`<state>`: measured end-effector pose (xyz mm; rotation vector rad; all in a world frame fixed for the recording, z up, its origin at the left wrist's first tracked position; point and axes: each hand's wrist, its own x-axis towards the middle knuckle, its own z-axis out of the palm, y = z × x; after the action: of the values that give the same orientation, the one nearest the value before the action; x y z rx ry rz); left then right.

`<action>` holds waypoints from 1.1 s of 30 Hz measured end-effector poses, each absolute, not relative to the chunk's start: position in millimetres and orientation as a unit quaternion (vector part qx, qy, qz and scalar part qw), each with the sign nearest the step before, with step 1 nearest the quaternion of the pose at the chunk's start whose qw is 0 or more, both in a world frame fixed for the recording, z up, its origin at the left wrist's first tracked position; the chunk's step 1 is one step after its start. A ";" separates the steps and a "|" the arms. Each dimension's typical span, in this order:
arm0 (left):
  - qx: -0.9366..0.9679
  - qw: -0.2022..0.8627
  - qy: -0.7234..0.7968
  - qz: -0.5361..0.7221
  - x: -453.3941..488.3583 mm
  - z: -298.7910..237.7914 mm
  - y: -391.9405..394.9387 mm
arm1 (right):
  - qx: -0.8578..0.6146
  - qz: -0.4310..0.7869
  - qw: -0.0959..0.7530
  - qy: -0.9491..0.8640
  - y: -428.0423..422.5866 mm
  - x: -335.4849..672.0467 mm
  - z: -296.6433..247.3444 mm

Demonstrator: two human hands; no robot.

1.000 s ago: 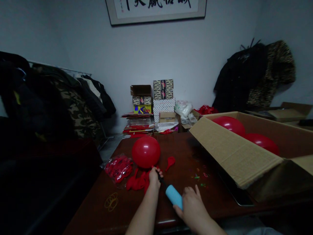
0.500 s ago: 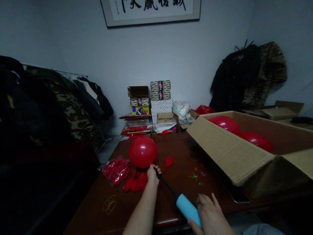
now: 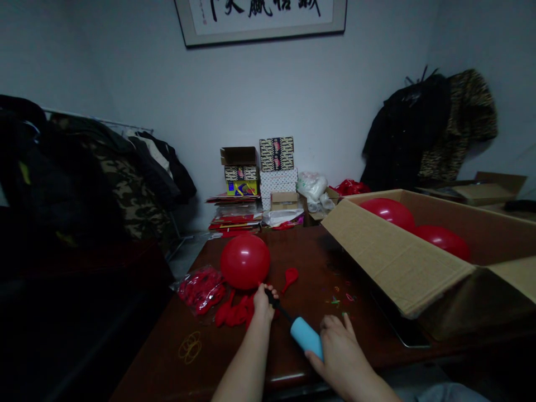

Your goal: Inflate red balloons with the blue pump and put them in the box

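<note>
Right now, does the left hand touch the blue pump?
Touching: the head view shows the left hand gripping the black nozzle of the blue pump.

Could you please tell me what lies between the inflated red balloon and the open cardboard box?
The head view shows a limp red balloon and small coloured rubber bands.

Compared with half a second ago, the right hand [image 3: 341, 357] has pushed the blue handle of the hand pump [image 3: 306, 338] back toward the left hand [image 3: 263, 308], shortening the exposed black shaft [image 3: 280, 309], though not as far as a second ago.
</note>
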<state>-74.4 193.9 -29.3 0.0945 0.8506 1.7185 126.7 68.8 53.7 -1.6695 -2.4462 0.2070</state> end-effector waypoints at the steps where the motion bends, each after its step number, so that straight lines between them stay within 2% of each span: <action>1: 0.039 0.574 0.362 0.734 -73.7 -30.2 193.0 | -0.561 0.070 0.084 -0.821 71.4 123.1 54.3; 13: 0.030 0.587 0.378 0.715 -63.0 -37.3 184.6 | -0.581 0.049 0.070 -0.810 109.6 76.0 28.0; 25: 0.028 0.602 0.271 0.750 -66.7 -39.6 179.8 | -0.604 0.077 0.054 -0.792 121.7 72.1 17.9; 30: 0.021 0.558 0.381 0.737 -67.9 -37.0 189.8 | -0.598 0.080 0.042 -0.797 108.8 79.4 24.6; 33: 0.023 0.546 0.397 0.738 -75.7 -34.5 196.1 | -0.582 0.068 0.035 -0.810 89.7 97.6 30.2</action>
<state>-75.7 196.1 -34.5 0.0555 0.9413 1.7489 97.6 89.7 30.2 -1.7880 -2.4882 0.2080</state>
